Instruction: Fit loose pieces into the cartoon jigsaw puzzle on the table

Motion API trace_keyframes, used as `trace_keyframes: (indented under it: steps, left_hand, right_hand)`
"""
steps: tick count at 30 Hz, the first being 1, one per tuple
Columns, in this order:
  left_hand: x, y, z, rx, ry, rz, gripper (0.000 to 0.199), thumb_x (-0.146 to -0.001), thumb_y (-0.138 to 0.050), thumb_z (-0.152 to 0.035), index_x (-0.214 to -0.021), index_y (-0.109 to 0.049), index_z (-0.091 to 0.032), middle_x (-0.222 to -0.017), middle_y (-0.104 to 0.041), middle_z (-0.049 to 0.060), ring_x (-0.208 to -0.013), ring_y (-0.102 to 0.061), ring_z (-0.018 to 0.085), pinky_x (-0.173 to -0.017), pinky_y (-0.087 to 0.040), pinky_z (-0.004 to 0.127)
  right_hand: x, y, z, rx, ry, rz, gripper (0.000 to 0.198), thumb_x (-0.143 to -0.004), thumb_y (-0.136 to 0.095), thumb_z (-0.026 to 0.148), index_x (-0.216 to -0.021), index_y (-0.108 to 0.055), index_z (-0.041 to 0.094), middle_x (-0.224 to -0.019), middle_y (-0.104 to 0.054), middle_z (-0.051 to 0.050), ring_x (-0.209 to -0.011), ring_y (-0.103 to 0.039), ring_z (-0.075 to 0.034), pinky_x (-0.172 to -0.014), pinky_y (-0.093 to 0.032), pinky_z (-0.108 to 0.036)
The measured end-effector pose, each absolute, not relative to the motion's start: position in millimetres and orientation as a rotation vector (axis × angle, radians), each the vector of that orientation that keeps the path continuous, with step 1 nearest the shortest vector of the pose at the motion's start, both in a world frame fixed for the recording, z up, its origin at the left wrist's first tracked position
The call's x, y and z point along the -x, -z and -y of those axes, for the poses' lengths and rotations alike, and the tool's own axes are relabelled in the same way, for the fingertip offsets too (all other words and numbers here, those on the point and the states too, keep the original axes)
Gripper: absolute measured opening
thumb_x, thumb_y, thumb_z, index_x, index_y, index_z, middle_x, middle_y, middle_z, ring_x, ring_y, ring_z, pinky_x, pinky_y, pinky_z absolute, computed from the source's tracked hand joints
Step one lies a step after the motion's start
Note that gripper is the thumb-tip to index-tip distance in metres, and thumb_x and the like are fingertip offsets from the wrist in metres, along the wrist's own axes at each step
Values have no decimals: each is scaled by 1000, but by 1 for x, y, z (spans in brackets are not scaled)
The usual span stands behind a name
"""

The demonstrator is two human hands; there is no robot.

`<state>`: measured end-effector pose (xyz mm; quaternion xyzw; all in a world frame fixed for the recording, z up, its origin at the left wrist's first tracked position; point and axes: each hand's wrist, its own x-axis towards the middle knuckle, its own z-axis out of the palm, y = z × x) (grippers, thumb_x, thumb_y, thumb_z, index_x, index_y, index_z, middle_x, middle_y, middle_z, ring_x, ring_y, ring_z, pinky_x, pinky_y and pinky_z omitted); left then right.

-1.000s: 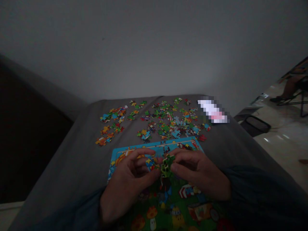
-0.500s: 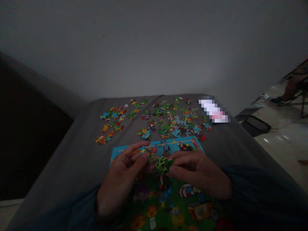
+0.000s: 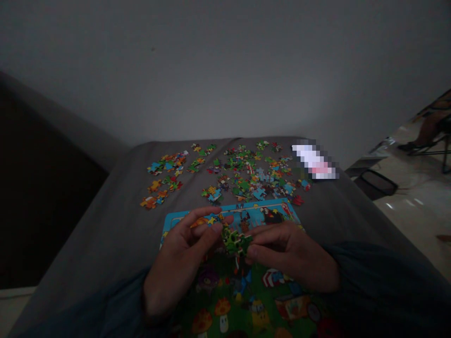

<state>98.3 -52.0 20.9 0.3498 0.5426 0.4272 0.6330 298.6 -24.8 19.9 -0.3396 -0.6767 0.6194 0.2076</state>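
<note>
Several green puzzle pieces [image 3: 233,241] are held up between my two hands, above a colourful cartoon picture board [image 3: 225,209]. My left hand [image 3: 186,253] is closed, its thumb and fingers pinching the left end of these pieces. From the other side my right hand [image 3: 289,253] pinches their right end between thumb and fingertips. Whether the pieces are fully joined I cannot tell. The board has a light blue border and printed mushrooms [image 3: 222,313] on a dark green ground. Both hands and sleeves cover parts of it.
Loose puzzle pieces [image 3: 243,164] lie scattered behind the board, with an orange group [image 3: 153,195] at the left. A lit phone [image 3: 313,159], pixelated, rests at the back right of the grey-covered table [image 3: 98,234]. Beyond the right edge, a person's leg [image 3: 428,131] shows.
The green pieces have shifted slightly left and turned a little, closer against my left fingertips. My hands stay almost in place, still gripping them.
</note>
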Motion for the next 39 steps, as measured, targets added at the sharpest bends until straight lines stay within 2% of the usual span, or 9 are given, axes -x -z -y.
trace_keyframes:
  steps: [5, 12, 23, 39]
  left_hand:
    - [-98, -23, 53, -813, -953, -1208, 38, -80, -66, -38, -113, -54, -24, -60, -65, -6, -55, -57, 10, -55, -46, 19]
    - [-96, -25, 51, -869, -967, -1239, 36, -82, -64, -37, -114, -52, -23, -66, -70, -2, -64, -63, 13, -58, -48, 20]
    - [-94, -23, 51, -870, -952, -1265, 39, -78, -67, -40, -111, -54, -23, -64, -70, -1, -62, -64, 14, -56, -48, 21]
    - [-94, -24, 50, -906, -947, -1253, 38, -79, -66, -39, -111, -54, -21, -66, -71, -1, -64, -63, 13, -57, -48, 20]
  right_hand:
    - [-299, -21, 26, 973, -1723, 1885, 27, -89, -55, 31, -74, -69, 13, -81, -65, -4, -74, -57, -13, -65, -43, -25]
    - [-300, -24, 24, 1003, -1625, 1781, 24, -88, -56, 30, -76, -71, 15, -80, -64, -3, -76, -60, -12, -70, -45, -24]
    - [-299, -24, 24, 972, -1565, 1790, 20, -87, -58, 25, -76, -72, 16, -86, -65, -3, -86, -62, -13, -76, -47, -24]
    - [-300, -22, 21, 996, -1591, 1839, 25, -89, -54, 28, -76, -71, 14, -84, -62, -3, -80, -59, -12, -71, -44, -24]
